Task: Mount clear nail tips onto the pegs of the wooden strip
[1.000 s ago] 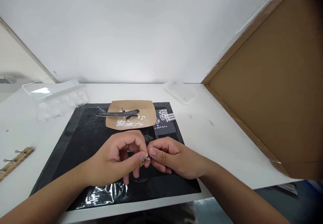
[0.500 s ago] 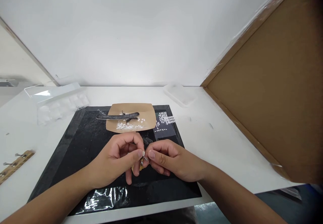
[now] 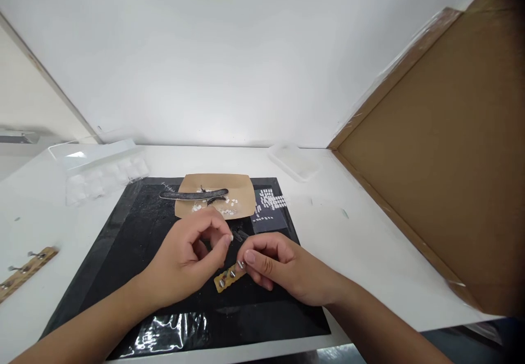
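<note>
My left hand (image 3: 197, 252) is closed in a pinch, with a tiny white piece (image 3: 231, 237) at the thumb and fingertip. To its right, my right hand (image 3: 276, 265) is closed around the far end of a short wooden strip (image 3: 228, 281). Small shiny metal pegs stand in a row along that strip, the last one by my right thumb. My right fingers cover the strip's end. Both hands are over a black mat (image 3: 123, 254), a small gap between them. Behind them, a black nail file (image 3: 192, 195) lies across a tan paper tray (image 3: 244, 189) holding loose white bits.
A dark card (image 3: 268, 221) with rows of white tabs lies right of the tray. Farther back are a clear plastic case (image 3: 102, 175) on the left and a shallow clear tray (image 3: 293, 161). Another pegged wooden strip (image 3: 28, 271) lies at left. Cardboard (image 3: 426, 150) stands at right.
My hands have come apart: the left has drawn slightly up and left with the white piece, while the right has lowered slightly. More of the wooden strip shows. The view has shifted a little.
</note>
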A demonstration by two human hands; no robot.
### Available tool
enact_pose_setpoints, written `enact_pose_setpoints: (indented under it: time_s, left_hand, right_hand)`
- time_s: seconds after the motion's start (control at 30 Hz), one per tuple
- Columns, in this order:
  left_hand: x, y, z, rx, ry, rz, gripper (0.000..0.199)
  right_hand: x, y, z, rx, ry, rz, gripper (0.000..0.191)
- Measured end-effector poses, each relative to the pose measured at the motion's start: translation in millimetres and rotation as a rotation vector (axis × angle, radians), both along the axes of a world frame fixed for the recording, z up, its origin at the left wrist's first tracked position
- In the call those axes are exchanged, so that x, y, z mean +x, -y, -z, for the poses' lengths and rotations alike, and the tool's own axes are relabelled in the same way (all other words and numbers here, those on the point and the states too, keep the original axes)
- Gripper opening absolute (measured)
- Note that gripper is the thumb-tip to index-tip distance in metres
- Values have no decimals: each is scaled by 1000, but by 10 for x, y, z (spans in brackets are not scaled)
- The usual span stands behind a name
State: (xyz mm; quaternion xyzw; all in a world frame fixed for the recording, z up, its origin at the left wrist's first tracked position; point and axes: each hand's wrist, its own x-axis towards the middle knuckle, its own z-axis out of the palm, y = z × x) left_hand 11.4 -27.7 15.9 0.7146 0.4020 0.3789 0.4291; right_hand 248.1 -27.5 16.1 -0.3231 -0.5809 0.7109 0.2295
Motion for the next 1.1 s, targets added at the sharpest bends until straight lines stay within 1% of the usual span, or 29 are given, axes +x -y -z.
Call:
enact_pose_setpoints:
  time_s: [0.1, 0.13, 0.17, 0.23, 0.37, 0.47, 0.57, 0.63, 0.7, 0.77, 0.8, 0.83, 0.93, 1.0, 1.03, 1.1]
  left_hand:
    - [-72, -129, 23, 508, -223, -173, 4]
    - [-101, -177, 31, 613, -271, -219, 5]
    - [-130, -223, 39, 656, -316, -259, 6]
    - [-186, -300, 54, 651, -387, -312, 8]
    - [-270, -387, 75, 582, -470, -359, 12]
    - [-302, -413, 81, 559, -472, -391, 16]
    - [-310, -419, 81, 546, -460, -391, 18]
    - [-303, -412, 82, 528, -459, -389, 19]
    - [-290, -396, 84, 506, -446, -384, 21]
    - [-271, -373, 82, 512, -420, -342, 21]
    - [-260, -357, 76, 525, -412, -298, 21]
    - [-248, -339, 68, 541, -408, -235, 20]
    - [-199, -268, 31, 569, -401, 19, 21]
    - [-153, -208, 14, 555, -395, 165, 29]
    - [-127, -177, 12, 544, -399, 213, 35]
    - [-74, -117, 27, 522, -427, 267, 47]
  right_hand:
    - [34, -22, 12, -8, -18, 83, 39]
    - [53, -31, 16, -18, -21, 108, 37]
    - [74, -39, 19, -31, -20, 132, 35]
    - [119, -58, 18, -68, -15, 185, 31]
    - [182, -103, -4, -126, -12, 272, 31]
    - [200, -140, -12, -145, -14, 306, 34]
    - [205, -170, -3, -152, -34, 338, 37]
    - [205, -182, 0, -134, -47, 354, 39]
    - [204, -190, -6, -95, -15, 356, 39]
    - [208, -197, -20, -29, 47, 325, 38]
    - [214, -202, -28, 17, 83, 298, 37]
    - [224, -208, -33, 77, 122, 272, 36]
    - [276, -235, -33, 297, 270, 240, 28]
    - [325, -254, -22, 389, 382, 208, 22]
    - [351, -262, -17, 409, 427, 171, 20]
    - [398, -274, -11, 431, 489, 87, 16]
